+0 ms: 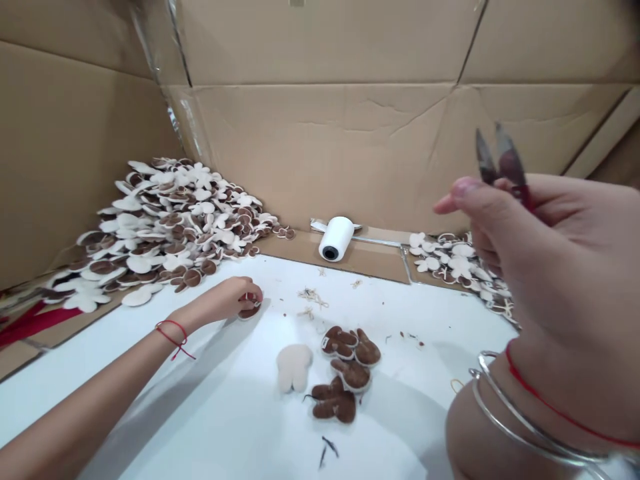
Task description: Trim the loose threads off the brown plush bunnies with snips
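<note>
My left hand [239,297] is down near the left side of the white tabletop, its fingers closed on a brown fabric piece [250,312] with a pale edge. The fingers partly cover that piece. Raised at the right, close to the camera, my right hand [545,247] grips a pair of thread snips [501,160]; the two blades point up and stand apart. Between the hands lie several brown bunny-shaped fabric pieces [354,375] in a loose cluster. One cream piece [294,367] rests beside them, pale side up.
A big heap of brown and cream pieces [170,220] fills the back left. A smaller pile [457,260] lies at the back right. Against the cardboard wall [320,147] rests a white roll [335,239]. Thread scraps [313,297] dot the white tabletop [215,407].
</note>
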The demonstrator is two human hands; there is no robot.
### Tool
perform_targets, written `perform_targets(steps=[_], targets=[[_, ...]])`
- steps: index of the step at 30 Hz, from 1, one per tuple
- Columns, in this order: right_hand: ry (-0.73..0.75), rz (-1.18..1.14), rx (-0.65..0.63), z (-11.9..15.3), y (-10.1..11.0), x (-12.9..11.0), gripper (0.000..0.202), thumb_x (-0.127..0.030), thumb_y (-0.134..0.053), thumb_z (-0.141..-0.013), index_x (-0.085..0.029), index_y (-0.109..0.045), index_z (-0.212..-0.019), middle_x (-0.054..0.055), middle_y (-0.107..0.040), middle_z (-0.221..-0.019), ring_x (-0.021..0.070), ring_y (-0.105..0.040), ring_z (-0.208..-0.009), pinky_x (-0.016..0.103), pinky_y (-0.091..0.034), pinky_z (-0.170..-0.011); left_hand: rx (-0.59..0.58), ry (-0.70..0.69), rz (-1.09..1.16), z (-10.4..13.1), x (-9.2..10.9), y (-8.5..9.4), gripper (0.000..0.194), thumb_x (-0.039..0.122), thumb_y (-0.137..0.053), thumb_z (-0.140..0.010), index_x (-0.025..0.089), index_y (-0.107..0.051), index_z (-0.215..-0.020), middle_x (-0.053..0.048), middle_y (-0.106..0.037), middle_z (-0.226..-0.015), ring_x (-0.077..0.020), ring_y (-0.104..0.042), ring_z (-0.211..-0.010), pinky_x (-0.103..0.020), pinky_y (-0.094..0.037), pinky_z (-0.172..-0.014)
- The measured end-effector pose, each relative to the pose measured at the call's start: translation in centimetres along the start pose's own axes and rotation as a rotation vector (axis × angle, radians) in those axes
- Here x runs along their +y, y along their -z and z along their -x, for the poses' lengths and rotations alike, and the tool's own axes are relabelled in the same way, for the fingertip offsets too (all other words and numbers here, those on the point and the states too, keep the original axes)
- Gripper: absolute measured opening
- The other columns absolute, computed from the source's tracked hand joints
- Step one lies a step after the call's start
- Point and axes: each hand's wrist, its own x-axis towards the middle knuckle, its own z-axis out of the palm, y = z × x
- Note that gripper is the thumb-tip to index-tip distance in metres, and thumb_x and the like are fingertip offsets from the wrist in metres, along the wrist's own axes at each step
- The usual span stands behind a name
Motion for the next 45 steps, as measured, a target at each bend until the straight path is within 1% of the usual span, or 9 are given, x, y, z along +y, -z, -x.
perform_targets(steps=[3,9,15,19,23,28,34,38,45], targets=[[0.000,0.134,0.086,-0.1,-0.1,-0.6,0.021,-0.034,-0.063,-0.088,-0.018,-0.069,-0.076,-0.005,-0.023,-0.057,0.0102,-0.023,-0.051,0.029,-0.012,-0.045,0.016,-0.032,0.015,-0.1,-0.2,-0.1,0.028,0.032,-0.057,-0.094,0.015,-0.059,-0.116,-0.009,-0.063,-0.115,-0.0205,-0.064,-0.097,-0.041,-0.056,-0.084],[-0.060,0.083,0.023,-1.1,-0.8,0.1,0.026,-0.035,-0.062,-0.086,-0.016,-0.066,-0.069,-0.006,-0.025,-0.053,0.0090,-0.022,-0.048,0.027,-0.013,-0.045,0.114,-0.176,0.097,-0.1,0.5,-0.6,0.014,0.024,-0.055,-0.091,0.015,-0.066,-0.093,-0.005,-0.065,-0.098,-0.0158,-0.062,-0.078,-0.030,-0.051,-0.074],[-0.160,0.041,-0.117,-1.7,-4.1,0.6,0.024,-0.031,-0.061,-0.083,-0.015,-0.066,-0.067,-0.008,-0.025,-0.049,0.0083,-0.021,-0.046,0.027,-0.014,-0.046,0.219,-0.283,0.217,-0.3,1.8,-0.9,0.017,0.012,-0.049,-0.075,0.017,-0.061,-0.064,-0.005,-0.063,-0.074,-0.0160,-0.058,-0.063,-0.024,-0.042,-0.060],[-0.294,-0.111,-0.288,0.0,-7.6,2.4,0.020,-0.026,-0.065,-0.076,-0.015,-0.062,-0.059,-0.009,-0.027,-0.049,0.0079,-0.023,-0.048,0.026,-0.015,-0.047,0.319,-0.425,0.329,0.4,4.9,0.6,0.018,0.017,-0.047,-0.082,0.017,-0.060,-0.069,-0.003,-0.064,-0.071,-0.0154,-0.056,-0.065,-0.023,-0.041,-0.061],[-0.548,-0.328,-0.339,4.8,-9.9,5.3,0.024,-0.032,-0.066,-0.074,-0.016,-0.056,-0.058,-0.009,-0.032,-0.047,0.0077,-0.027,-0.046,0.024,-0.019,-0.044,0.426,-0.642,0.486,1.3,10.1,0.8,0.020,0.024,-0.051,-0.089,0.018,-0.059,-0.072,-0.001,-0.066,-0.070,-0.0132,-0.058,-0.065,-0.021,-0.046,-0.063],[-0.846,-0.423,-0.382,10.2,-9.0,7.5,0.044,-0.054,-0.056,-0.079,-0.022,-0.041,-0.053,-0.012,-0.020,-0.040,0.0054,-0.014,-0.036,0.022,-0.012,-0.036,0.711,-0.829,0.546,1.9,14.9,-3.6,0.023,0.009,-0.046,-0.088,0.019,-0.059,-0.073,-0.002,-0.066,-0.071,-0.0148,-0.056,-0.069,-0.026,-0.044,-0.066],[-1.008,-0.426,-0.412,12.8,-6.7,7.0,0.055,-0.060,-0.066,-0.077,-0.022,-0.035,-0.053,-0.010,-0.021,-0.044,0.0053,-0.014,-0.042,0.023,-0.010,-0.040,1.095,-0.966,0.291,3.5,14.8,-6.3,0.016,0.007,-0.053,-0.087,0.016,-0.063,-0.079,-0.005,-0.070,-0.073,-0.0168,-0.057,-0.070,-0.033,-0.045,-0.066],[-0.963,-0.570,-0.601,14.4,-6.4,6.3,0.052,-0.060,-0.076,-0.068,-0.018,-0.046,-0.060,-0.006,-0.030,-0.053,0.0077,-0.023,-0.050,0.025,-0.017,-0.047,1.099,-1.073,0.157,5.3,15.0,-6.0,0.026,0.009,-0.054,-0.088,0.019,-0.065,-0.066,0.000,-0.067,-0.063,-0.0131,-0.060,-0.063,-0.031,-0.047,-0.063],[-0.999,-0.782,-0.735,16.9,-7.5,7.6,0.056,-0.069,-0.070,-0.070,-0.015,-0.055,-0.073,-0.003,-0.035,-0.065,0.0097,-0.028,-0.060,0.024,-0.025,-0.053,1.144,-1.066,0.313,5.9,15.8,-7.1,0.037,0.005,-0.045,-0.090,0.017,-0.060,-0.059,0.002,-0.065,-0.059,-0.0109,-0.059,-0.064,-0.030,-0.043,-0.070]])
